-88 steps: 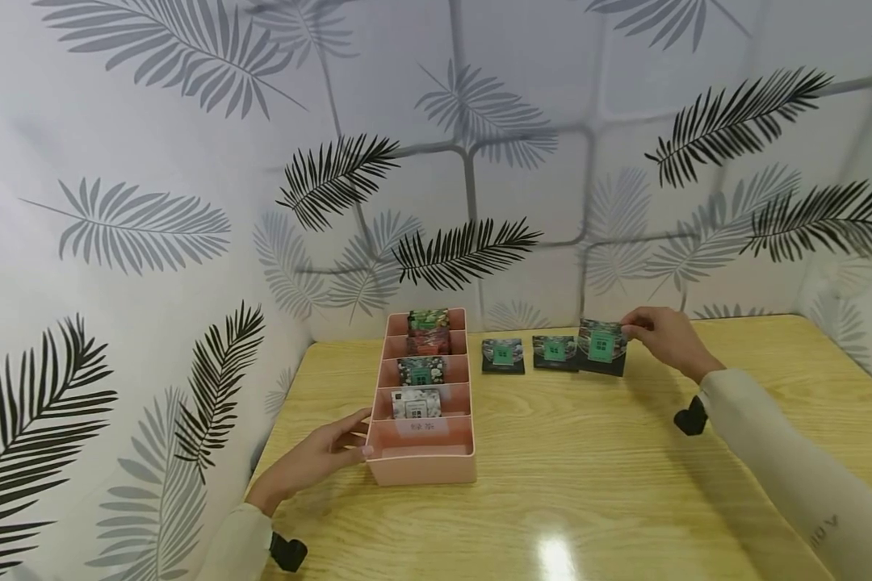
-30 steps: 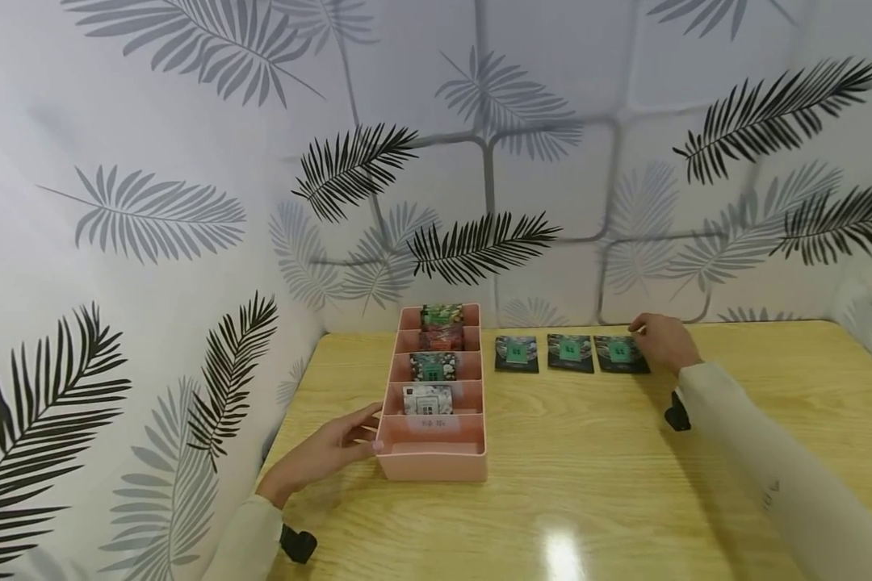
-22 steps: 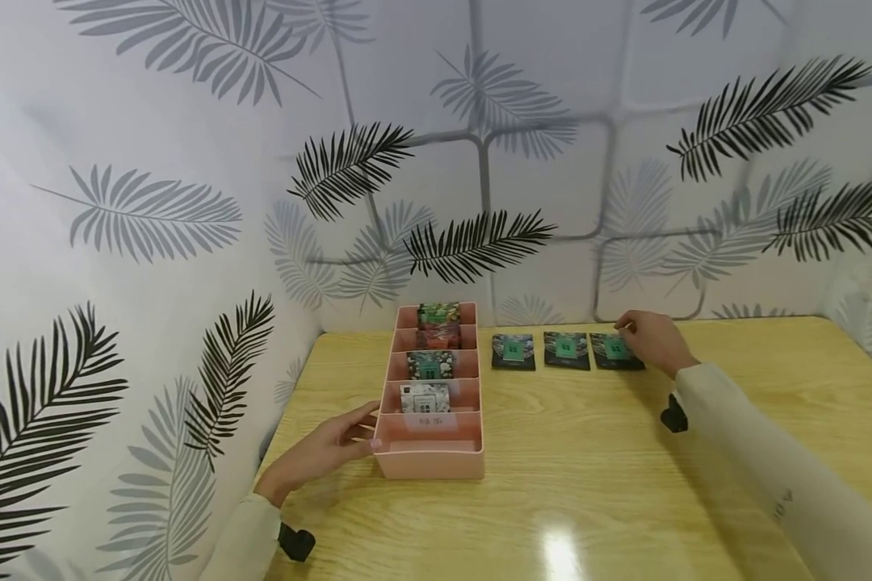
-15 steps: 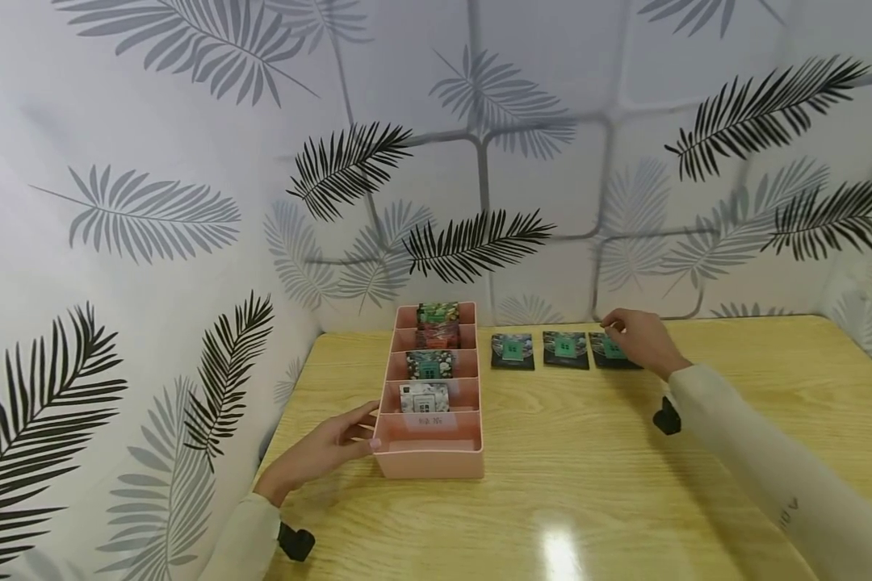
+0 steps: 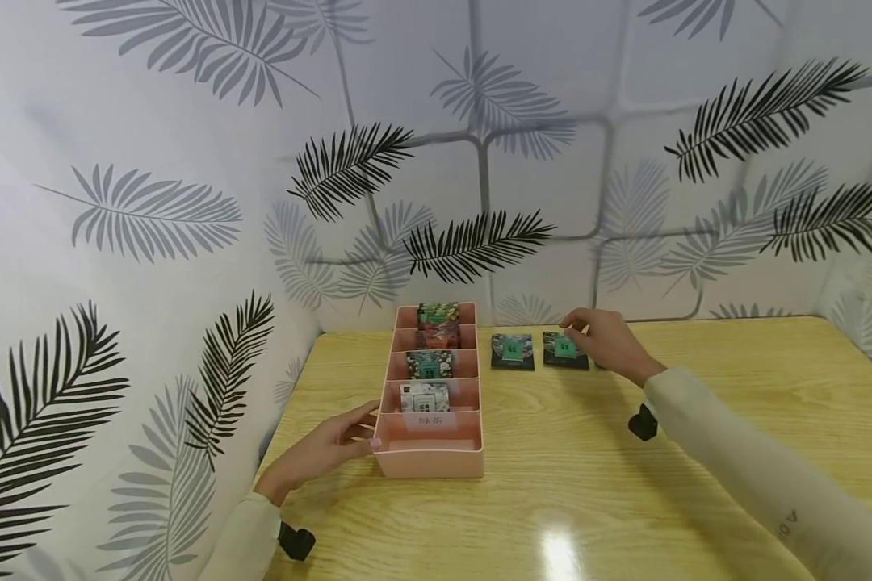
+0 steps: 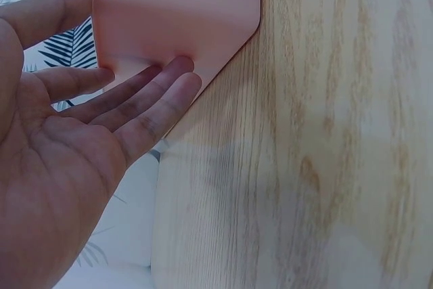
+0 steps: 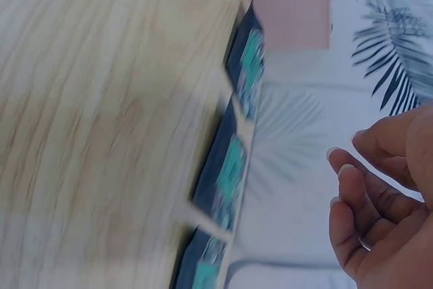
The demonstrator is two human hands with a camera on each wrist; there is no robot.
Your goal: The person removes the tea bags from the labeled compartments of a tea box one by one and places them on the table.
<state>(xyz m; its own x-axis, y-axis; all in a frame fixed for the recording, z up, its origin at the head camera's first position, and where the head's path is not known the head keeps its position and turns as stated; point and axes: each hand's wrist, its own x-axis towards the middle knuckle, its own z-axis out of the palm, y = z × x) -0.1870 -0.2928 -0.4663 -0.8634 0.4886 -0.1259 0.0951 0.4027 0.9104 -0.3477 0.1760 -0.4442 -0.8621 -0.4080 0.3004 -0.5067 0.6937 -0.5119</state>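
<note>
Okay, right grip (image 5: pixel 609 343) empty, loosely bent near middle sachet (image 5: pixel 561 355).
Pinch edges; sachets (image 5: pixel 512 353) lie far on worktop (image 5: pixel 552 468), right of pink box (image 5: pixel 429 466); left grip (image 5: pixel 323 448) touching, fingers extended, should steady it.

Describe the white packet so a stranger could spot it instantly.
On the wooden table stands a long pink box split into compartments. In its second compartment from the front sits the white packet, whose pale face sets it apart from the darker packets behind it.

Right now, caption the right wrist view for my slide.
Three dark packets in a row on a wooden table, pink box at one end; right hand empty.
</note>
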